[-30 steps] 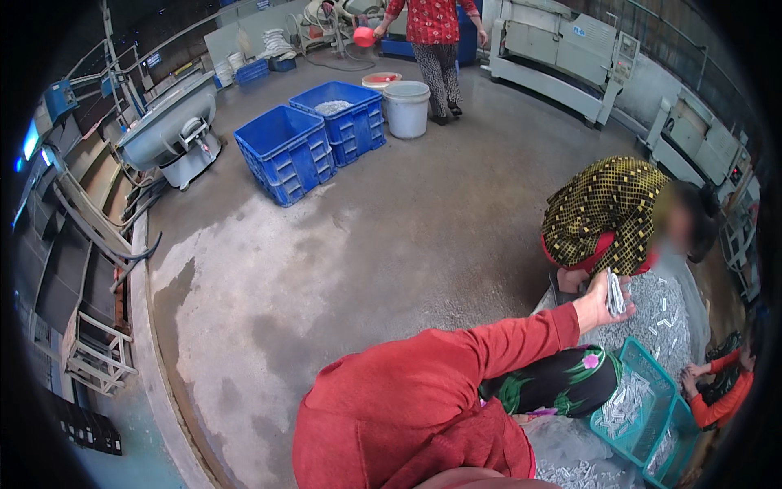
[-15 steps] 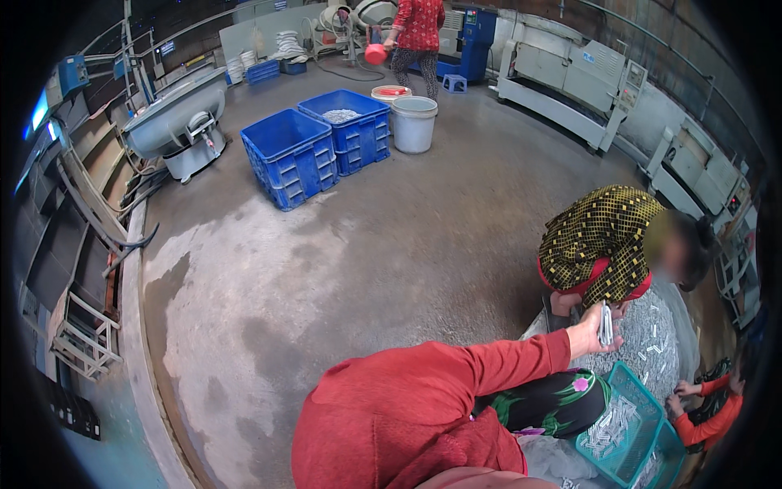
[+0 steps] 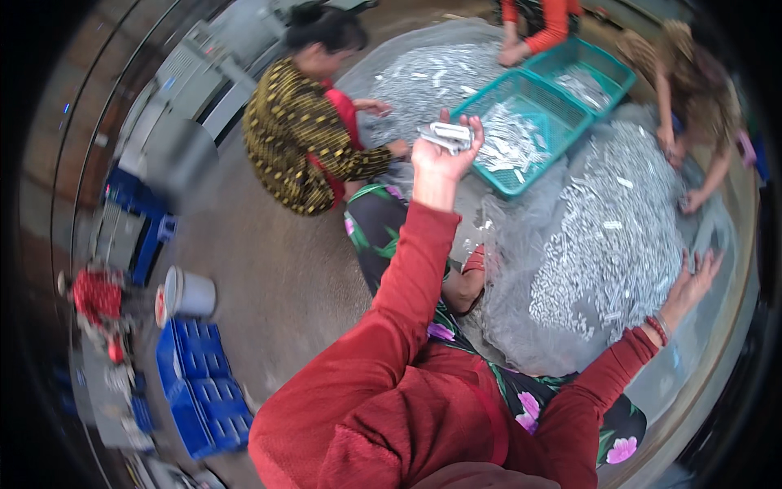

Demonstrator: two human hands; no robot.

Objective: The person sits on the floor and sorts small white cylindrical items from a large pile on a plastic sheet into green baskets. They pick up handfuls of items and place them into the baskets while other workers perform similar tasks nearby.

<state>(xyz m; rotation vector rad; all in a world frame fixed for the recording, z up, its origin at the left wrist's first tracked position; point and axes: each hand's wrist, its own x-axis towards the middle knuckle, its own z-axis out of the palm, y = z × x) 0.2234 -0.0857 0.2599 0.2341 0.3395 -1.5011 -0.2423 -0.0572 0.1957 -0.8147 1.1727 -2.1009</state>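
Note:
In my left hand (image 3: pixel 441 163), palm up with the fingers curled, lie several long narrow silver metal pieces (image 3: pixel 450 136). It is raised beside a teal plastic basket (image 3: pixel 498 184), which holds loose pieces of the same sort. My right hand (image 3: pixel 691 287), fingers spread and holding nothing, hovers by the right edge of a large heap of small silver metal pieces (image 3: pixel 603 244). That heap lies on greyish mesh sheeting (image 3: pixel 509 281) in front of me. Whether the right hand touches the sheeting, I cannot tell.
A second teal basket (image 3: pixel 615 69) adjoins the first. Another silver heap (image 3: pixel 432 73) spreads behind. Co-workers sit around: one in a yellow-and-black top (image 3: pixel 285 138), one in orange sleeves (image 3: pixel 550 37), one at right (image 3: pixel 705 90). Blue crates (image 3: pixel 204 391) and a white bucket (image 3: pixel 191 292) stand left.
The view has swung to the right, bringing the big heap and my right hand into sight. My left hand still holds its metal pieces, now palm up by the basket.

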